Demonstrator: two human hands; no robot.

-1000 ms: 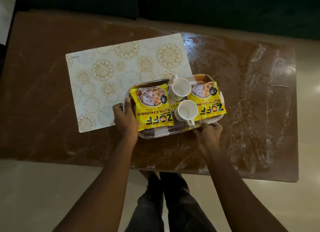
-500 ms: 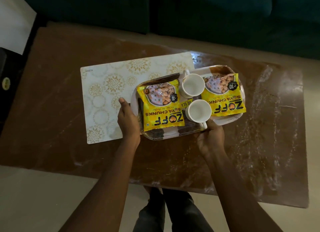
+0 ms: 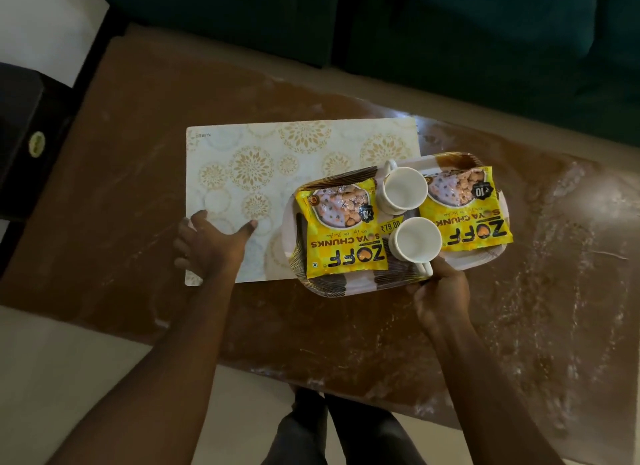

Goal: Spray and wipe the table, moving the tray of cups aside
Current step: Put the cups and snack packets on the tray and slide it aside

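Observation:
A patterned tray (image 3: 332, 289) rests on the brown table (image 3: 346, 333), its left part overlapping a white-and-gold placemat (image 3: 277, 159). On the tray stand two white cups (image 3: 403, 189) (image 3: 415, 237) between two yellow soya-chunk packets (image 3: 343, 236) (image 3: 464, 208). My right hand (image 3: 443, 298) grips the tray's near rim, just below the nearer cup's handle. My left hand (image 3: 211, 249) lies off the tray, fingers spread flat on the placemat's near left corner. No spray bottle or cloth is in view.
Whitish wet streaks (image 3: 571, 256) cover the table's right half. A dark green sofa (image 3: 485, 48) runs along the far side. A black piece of furniture (image 3: 27, 145) stands at the left. My legs (image 3: 339, 430) are at the table's near edge.
The tray has shifted right, further off the placemat. My left hand has let go of the tray's left rim and moved left onto the placemat. My right hand still holds the tray.

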